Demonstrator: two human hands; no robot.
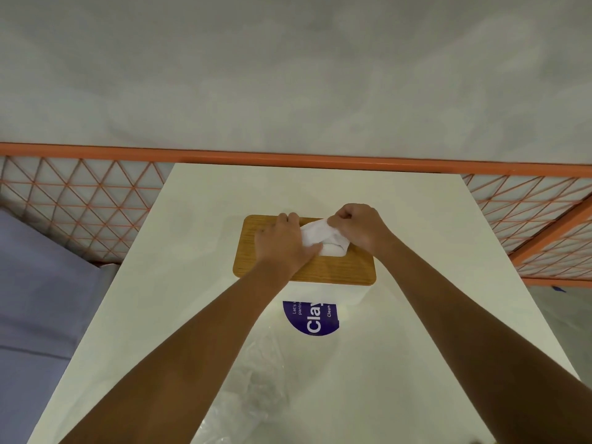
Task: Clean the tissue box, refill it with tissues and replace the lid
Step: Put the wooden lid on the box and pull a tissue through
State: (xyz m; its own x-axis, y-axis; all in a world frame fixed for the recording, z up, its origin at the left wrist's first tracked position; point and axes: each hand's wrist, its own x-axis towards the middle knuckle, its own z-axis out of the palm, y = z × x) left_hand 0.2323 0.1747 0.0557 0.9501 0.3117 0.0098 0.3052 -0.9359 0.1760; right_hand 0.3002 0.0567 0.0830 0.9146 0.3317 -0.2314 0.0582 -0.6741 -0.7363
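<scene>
A tissue box with a wooden lid sits in the middle of the white table. White tissue sticks up through the lid's slot. My left hand lies flat on the lid, its fingers reaching the far edge and its thumb beside the tissue. My right hand pinches the top of the tissue with curled fingers, just right of the slot. The box body below the lid is hidden.
A clear plastic wrapper with a purple label lies on the table in front of the box. An orange metal rail and mesh fence run behind and beside the table. A blue-grey cushion is at the left.
</scene>
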